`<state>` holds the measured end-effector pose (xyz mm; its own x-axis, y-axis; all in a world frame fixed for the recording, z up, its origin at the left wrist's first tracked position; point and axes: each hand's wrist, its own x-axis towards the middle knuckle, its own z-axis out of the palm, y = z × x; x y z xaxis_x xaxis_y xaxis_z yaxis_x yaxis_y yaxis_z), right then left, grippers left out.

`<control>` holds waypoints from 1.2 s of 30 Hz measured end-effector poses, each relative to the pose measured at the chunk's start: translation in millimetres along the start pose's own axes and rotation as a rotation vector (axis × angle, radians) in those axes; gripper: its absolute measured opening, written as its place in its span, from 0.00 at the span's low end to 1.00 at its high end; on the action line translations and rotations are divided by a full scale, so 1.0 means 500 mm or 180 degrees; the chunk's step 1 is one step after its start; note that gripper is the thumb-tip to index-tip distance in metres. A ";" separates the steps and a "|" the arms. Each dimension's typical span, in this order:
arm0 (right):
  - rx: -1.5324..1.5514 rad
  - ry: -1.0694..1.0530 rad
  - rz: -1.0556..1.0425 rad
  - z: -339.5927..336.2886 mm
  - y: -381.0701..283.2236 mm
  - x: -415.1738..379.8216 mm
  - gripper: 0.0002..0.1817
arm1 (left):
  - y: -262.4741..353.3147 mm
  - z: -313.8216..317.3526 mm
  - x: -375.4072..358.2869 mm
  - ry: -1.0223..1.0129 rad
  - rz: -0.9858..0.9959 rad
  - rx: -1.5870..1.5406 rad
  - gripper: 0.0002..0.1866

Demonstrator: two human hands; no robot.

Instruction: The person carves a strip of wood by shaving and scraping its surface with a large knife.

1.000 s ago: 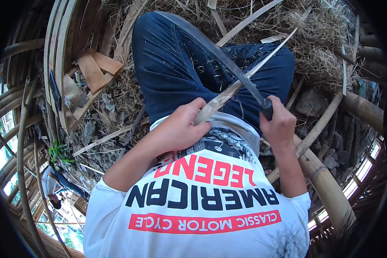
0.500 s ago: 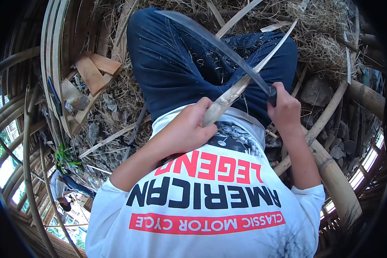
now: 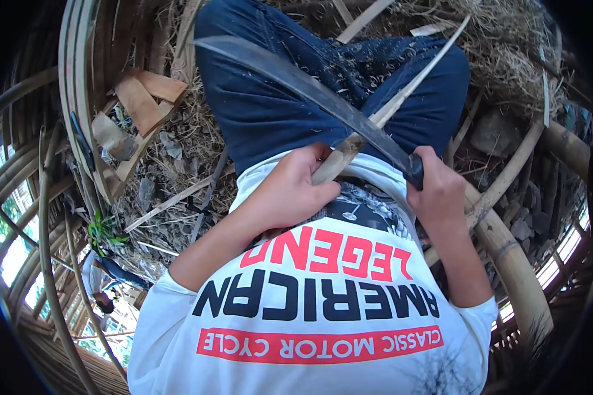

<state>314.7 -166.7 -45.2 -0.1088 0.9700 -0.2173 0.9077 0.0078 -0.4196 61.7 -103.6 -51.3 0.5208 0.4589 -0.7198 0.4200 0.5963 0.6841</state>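
My left hand [image 3: 295, 187] is closed around the thick lower end of a pale, tapering wooden stick [image 3: 405, 92], which slants up to the right over the lap. In my right hand [image 3: 439, 187] is the dark handle of a long curved knife [image 3: 296, 82]. Its blade lies across the stick, a short way above my left hand, with the tip over the knee at the upper left. Small shavings dot the dark trousers [image 3: 257, 125].
Light wood pieces [image 3: 140, 108] and bent bamboo strips [image 3: 72, 85] are on the left. Thick bamboo poles [image 3: 514, 263] lie at right, near stones [image 3: 497, 135] and piled shavings [image 3: 507, 59]. Another person [image 3: 99, 283] is at the far lower left.
The knife has slid down the stick toward my left hand, its tip shifting left and down. My right hand has moved slightly down, and the stick's thin end has shifted up and right.
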 end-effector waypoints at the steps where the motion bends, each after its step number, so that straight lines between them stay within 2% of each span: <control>1: -0.0029 0.0050 -0.0075 -0.002 0.011 -0.003 0.28 | 0.002 0.003 0.001 0.0098 0.0068 -0.0137 0.21; 4: -0.0216 0.0167 -0.0133 -0.005 0.045 -0.008 0.29 | 0.016 0.000 -0.004 -0.0116 -0.0214 -0.0411 0.19; 8: -0.0364 0.0262 -0.0412 -0.013 0.074 -0.006 0.32 | 0.002 -0.002 -0.010 -0.0043 -0.0213 -0.0217 0.20; 10: -0.0366 0.0184 -0.0364 -0.015 0.106 -0.011 0.32 | 0.014 -0.012 -0.014 -0.0063 -0.0437 -0.0637 0.16; 11: -0.0422 0.0364 -0.0303 -0.007 0.133 -0.015 0.31 | 0.030 -0.023 -0.020 -0.0184 -0.0567 -0.1035 0.11; 12: -0.0489 0.0536 -0.0236 -0.005 0.147 -0.018 0.31 | 0.029 -0.022 -0.018 -0.0189 -0.0573 -0.1037 0.11; 18: -0.0425 0.0461 -0.0016 -0.024 0.109 -0.036 0.27 | 0.018 -0.016 -0.002 -0.0320 -0.0473 -0.1228 0.09; 21: -0.0068 0.0644 0.0023 -0.022 0.052 -0.028 0.24 | 0.007 -0.007 0.001 -0.0172 -0.0300 -0.0348 0.11; 24: 0.0366 0.0746 0.0116 -0.002 0.005 -0.005 0.19 | -0.001 0.001 0.009 -0.0010 -0.0028 0.0043 0.15; 30: 0.0896 -0.0104 0.0442 0.024 0.009 0.022 0.15 | 0.018 0.006 0.000 0.0307 0.0093 0.0546 0.18; 34: 0.0415 0.0156 0.0275 0.027 0.044 0.014 0.13 | 0.023 0.010 -0.005 0.0354 0.0312 0.0719 0.19; 36: 0.0147 0.0267 0.0220 0.025 0.080 0.008 0.14 | 0.015 0.009 -0.003 0.0179 0.0043 0.0368 0.19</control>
<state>345.6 -165.4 -73.8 -0.0105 0.9848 -0.1734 0.8920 -0.0691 -0.4467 67.6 -102.9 -44.9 0.4859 0.5046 -0.7137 0.4979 0.5113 0.7005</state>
